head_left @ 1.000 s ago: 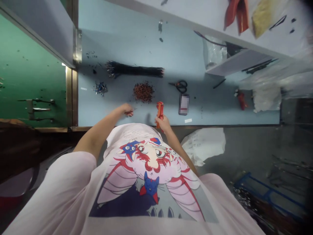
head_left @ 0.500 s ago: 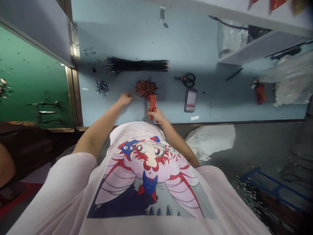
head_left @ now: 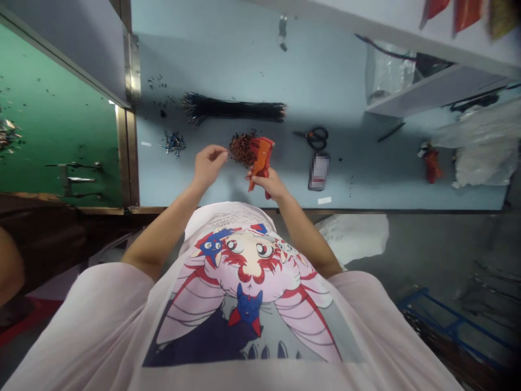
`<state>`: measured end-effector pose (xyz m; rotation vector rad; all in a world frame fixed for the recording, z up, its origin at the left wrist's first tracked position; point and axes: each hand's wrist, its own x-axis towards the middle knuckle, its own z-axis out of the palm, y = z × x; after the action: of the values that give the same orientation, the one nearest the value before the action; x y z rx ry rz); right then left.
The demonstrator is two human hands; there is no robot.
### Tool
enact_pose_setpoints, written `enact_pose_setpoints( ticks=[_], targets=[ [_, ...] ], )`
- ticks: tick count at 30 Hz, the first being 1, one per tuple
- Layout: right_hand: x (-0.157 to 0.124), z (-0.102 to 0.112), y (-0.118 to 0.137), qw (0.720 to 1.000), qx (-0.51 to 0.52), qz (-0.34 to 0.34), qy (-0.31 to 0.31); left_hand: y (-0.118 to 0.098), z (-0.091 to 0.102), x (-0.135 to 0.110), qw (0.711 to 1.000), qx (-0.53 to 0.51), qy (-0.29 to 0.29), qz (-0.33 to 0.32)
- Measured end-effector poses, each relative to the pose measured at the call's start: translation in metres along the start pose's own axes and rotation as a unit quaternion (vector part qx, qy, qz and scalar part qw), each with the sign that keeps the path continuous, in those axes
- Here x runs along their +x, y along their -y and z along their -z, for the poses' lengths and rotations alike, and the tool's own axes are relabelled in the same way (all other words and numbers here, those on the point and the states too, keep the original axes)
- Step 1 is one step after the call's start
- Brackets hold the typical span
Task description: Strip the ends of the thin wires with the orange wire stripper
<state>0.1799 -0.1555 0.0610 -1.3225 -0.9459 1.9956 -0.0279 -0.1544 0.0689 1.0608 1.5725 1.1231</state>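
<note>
My right hand (head_left: 273,184) is wrapped round the handles of a pair of orange-and-red pliers (head_left: 264,153). Their head points away from me and covers the right part of a heap of small brown and black bits (head_left: 241,147). Just left of that heap, my left hand (head_left: 208,164) is raised with thumb and fingers pinched together; anything between the fingertips is too small to name. Beyond both hands lies a long bundle of black wires (head_left: 236,110). To the left of my left hand is a small pile of blue and silver pieces (head_left: 174,143).
Black-handled scissors (head_left: 316,137) and a phone (head_left: 319,171) lie to the right on the pale blue tabletop (head_left: 203,60). A shelf (head_left: 411,89) overhangs the back right. Farther right are a red tool (head_left: 431,164) and plastic bags (head_left: 480,146). A metal edge (head_left: 131,152) borders a green surface.
Both hands have risen from the tabletop. The pliers have come up, tilted to the right, and now overlap the brown heap. My left hand has moved slightly right, still pinched. The view has shifted slightly.
</note>
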Motion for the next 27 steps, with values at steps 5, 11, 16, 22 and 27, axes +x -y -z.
enact_pose_setpoints(
  ticks=[5, 11, 16, 22, 27],
  targets=[
    [-0.061, -0.024, 0.014, 0.999, 0.031, 0.019, 0.003, -0.049, 0.019, -0.054, 0.981, 0.095, -0.031, -0.165],
    [-0.094, -0.06, 0.039, 0.973, -0.023, 0.217, -0.079, -0.077, 0.024, -0.095, 0.914, 0.244, -0.03, -0.322],
    [-0.104, -0.073, 0.049, 0.956, -0.092, 0.269, -0.068, -0.078, 0.022, -0.115, 0.895, 0.275, -0.039, -0.349],
    [-0.11, -0.079, 0.046, 0.962, -0.085, 0.257, -0.044, -0.081, 0.02, -0.128, 0.887, 0.291, -0.034, -0.358],
    [-0.113, -0.073, 0.051, 0.961, -0.123, 0.234, -0.085, -0.081, 0.028, -0.127, 0.897, 0.3, -0.056, -0.321]
  ],
)
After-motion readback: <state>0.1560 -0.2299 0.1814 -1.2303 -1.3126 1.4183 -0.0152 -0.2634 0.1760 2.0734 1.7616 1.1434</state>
